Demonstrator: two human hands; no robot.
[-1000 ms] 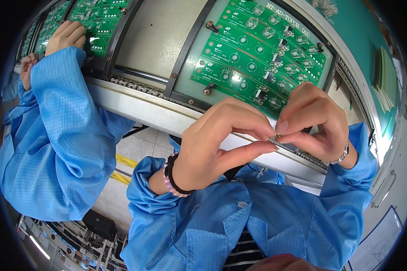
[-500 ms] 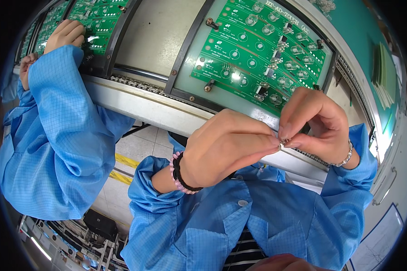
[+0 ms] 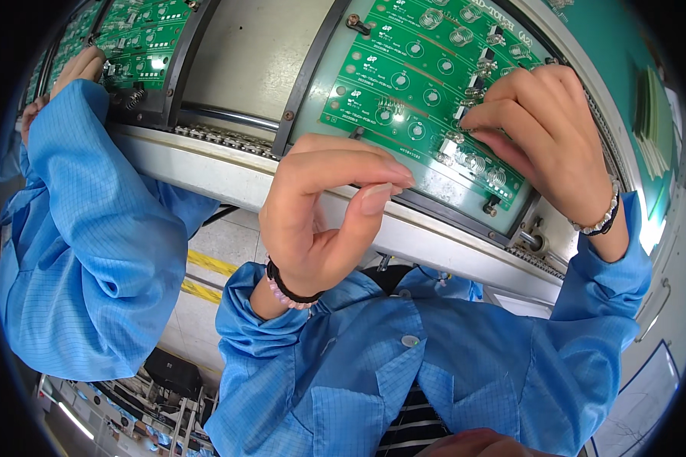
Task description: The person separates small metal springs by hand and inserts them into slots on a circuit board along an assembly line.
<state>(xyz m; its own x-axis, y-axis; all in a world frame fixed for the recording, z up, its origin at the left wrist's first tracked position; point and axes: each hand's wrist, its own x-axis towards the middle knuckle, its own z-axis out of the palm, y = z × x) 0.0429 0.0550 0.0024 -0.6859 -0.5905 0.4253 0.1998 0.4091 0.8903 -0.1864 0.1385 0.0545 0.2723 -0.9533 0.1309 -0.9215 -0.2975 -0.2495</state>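
Observation:
A green circuit board panel (image 3: 392, 59) lies in a dark-edged carrier frame (image 3: 303, 91) in front of me. Upright coil springs (image 3: 461, 36) stand on its upper and right parts, and a loose spring (image 3: 391, 105) lies at its left. My right hand (image 3: 545, 126) reaches over the board, thumb and fingers close together beside a row of small black-and-silver components (image 3: 476, 82). What its fingertips hold, if anything, is hidden. My left hand (image 3: 316, 209) hovers at the frame's near edge, thumb and fingers pinched. I cannot make out anything between them.
To the left, another person's hand (image 3: 80, 68) works over more green boards (image 3: 141, 38) in a second carrier. A conveyor rail with a chain (image 3: 225, 141) runs along the near side. Stacked pale sheets (image 3: 648, 129) stand at the far right.
My hands were together near the frame's edge, pinching a small metal piece. They have parted: the right moved up over the board, the left drew back leftward. The carriers shifted slightly left.

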